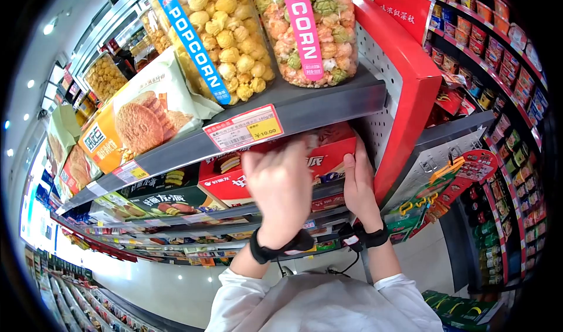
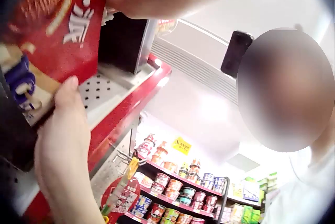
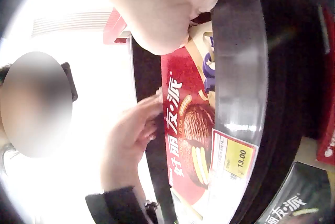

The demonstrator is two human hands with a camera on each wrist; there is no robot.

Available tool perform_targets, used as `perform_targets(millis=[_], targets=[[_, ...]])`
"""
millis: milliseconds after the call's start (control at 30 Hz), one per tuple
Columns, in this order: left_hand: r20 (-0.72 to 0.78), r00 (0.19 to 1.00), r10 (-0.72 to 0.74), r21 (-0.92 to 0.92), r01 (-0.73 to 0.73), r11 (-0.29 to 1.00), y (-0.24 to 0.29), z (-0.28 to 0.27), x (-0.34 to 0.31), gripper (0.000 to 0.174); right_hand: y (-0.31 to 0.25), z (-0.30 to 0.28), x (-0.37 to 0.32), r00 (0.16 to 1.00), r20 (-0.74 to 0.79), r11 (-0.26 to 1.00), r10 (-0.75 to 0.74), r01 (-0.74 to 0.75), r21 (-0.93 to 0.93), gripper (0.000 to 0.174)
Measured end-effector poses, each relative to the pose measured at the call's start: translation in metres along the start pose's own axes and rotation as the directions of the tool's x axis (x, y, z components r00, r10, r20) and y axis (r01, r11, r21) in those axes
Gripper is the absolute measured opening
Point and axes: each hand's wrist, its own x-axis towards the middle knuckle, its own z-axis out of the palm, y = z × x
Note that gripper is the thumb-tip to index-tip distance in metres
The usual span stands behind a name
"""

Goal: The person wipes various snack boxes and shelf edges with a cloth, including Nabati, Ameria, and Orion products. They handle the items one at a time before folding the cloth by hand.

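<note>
A red pie box (image 1: 234,176) with chocolate pies pictured on it stands on the shelf under the popcorn ledge. My left hand (image 1: 281,179), blurred in the head view, reaches in front of it. In the right wrist view the left hand (image 3: 131,135) has bent fingers at the box's upper edge; I cannot tell whether they grip anything. My right hand (image 1: 359,182) lies along the right end of the box, fingers pointing up. Its thumb (image 2: 68,90) rests on the front corner in the left wrist view.
Popcorn jars (image 1: 229,39) and biscuit bags (image 1: 146,115) stand on the ledge above, which carries a price tag (image 1: 243,130). To the left sits a dark green pie box (image 1: 170,191). A red post (image 1: 404,97) and hanging goods (image 1: 425,203) border the right side.
</note>
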Motion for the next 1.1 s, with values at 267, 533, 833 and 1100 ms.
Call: perform_targets(millis=[267, 533, 833, 1100], targets=[[-0.372, 0.927, 0.043, 0.171, 0.023, 0.985, -0.082, -0.049, -0.056, 0.022, 0.005, 0.002, -0.004, 0.999, -0.02, 0.998, 0.028, -0.029, -0.06, 0.042], [-0.342, 0.94, 0.021, 0.035, -0.009, 0.999, -0.091, -0.009, -0.094, 0.025, 0.01, 0.003, -0.004, 0.999, -0.025, 0.997, 0.048, -0.049, -0.064, 0.044], [-0.306, 0.951, 0.048, -0.331, -0.153, 0.931, -0.021, 0.052, -0.082, 0.019, 0.006, 0.002, -0.002, 0.999, -0.026, 0.997, -0.04, 0.038, -0.074, 0.043], [-0.223, 0.966, 0.133, -0.298, -0.198, 0.934, -0.024, 0.046, -0.087, 0.023, 0.007, 0.003, -0.002, 0.992, -0.038, 0.988, -0.116, 0.111, -0.111, 0.044]])
